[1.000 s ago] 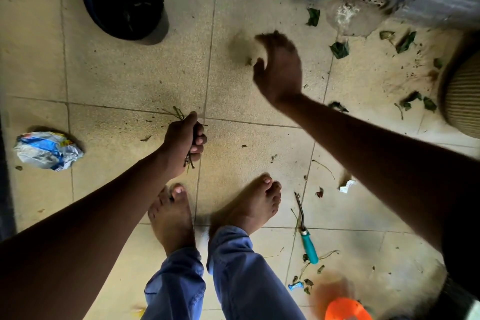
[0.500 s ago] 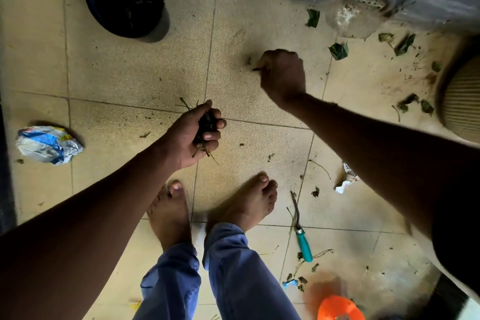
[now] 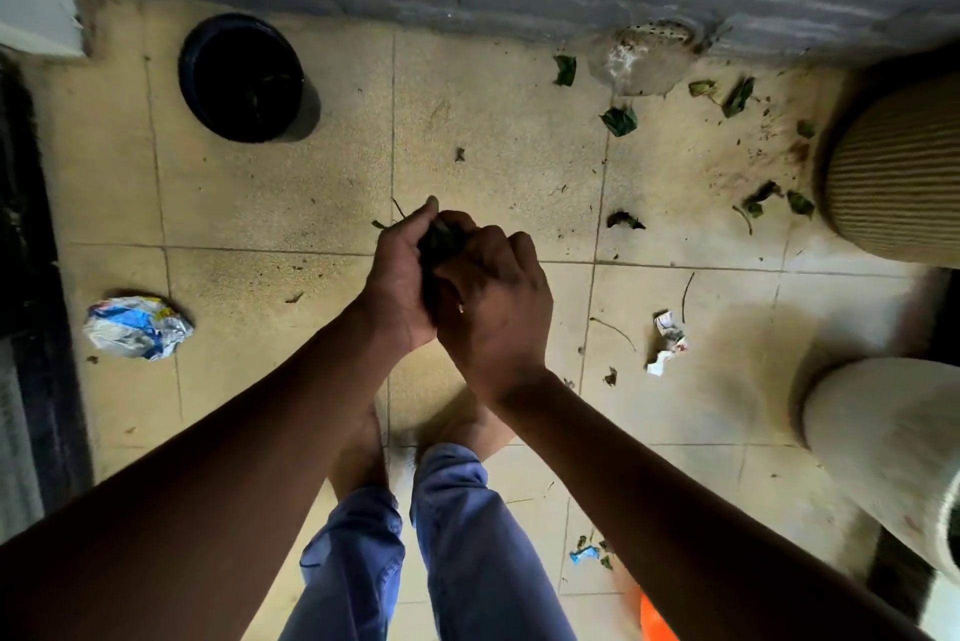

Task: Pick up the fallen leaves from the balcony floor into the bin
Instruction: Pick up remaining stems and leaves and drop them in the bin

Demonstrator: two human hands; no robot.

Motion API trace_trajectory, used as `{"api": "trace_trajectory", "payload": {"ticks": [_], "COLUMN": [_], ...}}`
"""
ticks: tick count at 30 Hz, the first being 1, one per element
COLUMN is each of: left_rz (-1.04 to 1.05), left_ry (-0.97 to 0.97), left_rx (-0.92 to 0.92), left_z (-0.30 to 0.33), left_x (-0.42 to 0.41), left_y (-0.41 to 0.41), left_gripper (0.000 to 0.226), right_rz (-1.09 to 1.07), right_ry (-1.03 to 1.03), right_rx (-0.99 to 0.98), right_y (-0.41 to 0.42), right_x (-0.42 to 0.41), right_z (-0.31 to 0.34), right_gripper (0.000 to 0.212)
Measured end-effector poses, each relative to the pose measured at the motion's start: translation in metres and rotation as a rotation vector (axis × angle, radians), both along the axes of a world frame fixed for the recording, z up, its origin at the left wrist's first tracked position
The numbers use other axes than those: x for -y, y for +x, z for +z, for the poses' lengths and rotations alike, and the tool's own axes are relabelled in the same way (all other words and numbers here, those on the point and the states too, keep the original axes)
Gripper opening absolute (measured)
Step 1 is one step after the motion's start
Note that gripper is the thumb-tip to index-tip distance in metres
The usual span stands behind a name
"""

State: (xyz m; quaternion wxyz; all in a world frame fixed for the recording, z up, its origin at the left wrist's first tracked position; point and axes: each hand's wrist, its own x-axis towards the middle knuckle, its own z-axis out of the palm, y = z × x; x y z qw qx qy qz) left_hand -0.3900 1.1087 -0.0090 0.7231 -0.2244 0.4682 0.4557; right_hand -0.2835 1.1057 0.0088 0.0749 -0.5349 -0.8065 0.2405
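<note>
Head view: both hands meet at frame centre.
Left hand [image 3: 397, 276]: cupped round a clump of leaves [image 3: 439, 240].
Right hand [image 3: 493, 297]: curled, pressing onto that clump.
Bin [image 3: 241, 76]: upper left, well apart.
Loose leaves [image 3: 619, 120]: upper right of the floor [image 3: 260, 203].

Dim overall; floor tiles [image 3: 249, 203] lit softly at centre, arms in deep shadow. Wide-angle bending at edges. Motion blur lower right and left margin.

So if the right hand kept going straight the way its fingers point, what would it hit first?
The right hand points up-left into the bunch of leaves held by the left hand, so it likely meets those at once; they already look in contact.
</note>
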Motion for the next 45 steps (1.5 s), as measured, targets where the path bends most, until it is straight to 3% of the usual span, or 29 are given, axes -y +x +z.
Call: {"api": "trace_trajectory", "payload": {"ticks": [3,6,10,13,17,20,23,26,29,34,40,45], "left_rz": [-0.012,-0.032,-0.126,-0.114,-0.184,-0.266,-0.384,-0.446,-0.489,-0.515,-0.541,-0.531], "left_ry": [-0.047,-0.073,-0.063,-0.058,-0.121,-0.145,-0.135,-0.125,-0.124,-0.130,-0.135,-0.117], "left_rx": [-0.075,-0.144,-0.147,-0.093,-0.062,-0.020,-0.027,-0.037,-0.027,-0.028,-0.039,-0.053], "left_z": [0.023,0.041,0.059,0.056,0.033,0.008,-0.019,-0.043,-0.062,-0.074,-0.082,-0.087], "left_x": [-0.010,-0.011,-0.010,-0.016,-0.024,-0.037,-0.047,-0.052,-0.053,-0.055,-0.060,-0.066], "left_y": [0.008,0.008,0.012,0.021,0.030,0.038,0.044,0.047,0.047,0.040,0.029,0.019], "left_gripper": [0.051,0.053,0.052,0.049,0.054,0.056,0.056,0.056,0.058,0.056,0.057,0.054], "right_rz": [0.009,0.135,0.187,0.080,-0.171,-0.455,-0.592,-0.607,-0.555,-0.452,-0.473,-0.525], "right_ry": [0.021,-0.100,-0.238,-0.221,-0.203,-0.183,-0.160,-0.168,-0.191,-0.240,-0.172,-0.135], "right_rx": [0.065,-0.001,-0.115,-0.222,-0.474,-0.331,-0.079,0.157,0.264,0.304,0.136,0.021], "right_y": [0.002,0.004,0.015,0.029,0.056,0.092,0.130,0.152,0.154,0.157,0.147,0.125], "right_x": [-0.003,-0.001,-0.002,-0.004,-0.019,-0.041,-0.065,-0.083,-0.092,-0.103,-0.135,-0.189], "right_z": [0.019,0.050,0.074,0.081,0.078,0.028,-0.041,-0.095,-0.129,-0.156,-0.157,-0.159], "right_gripper": [0.016,0.032,0.028,0.023,0.031,0.034,0.035,0.031,0.031,0.022,0.017,0.054]}}
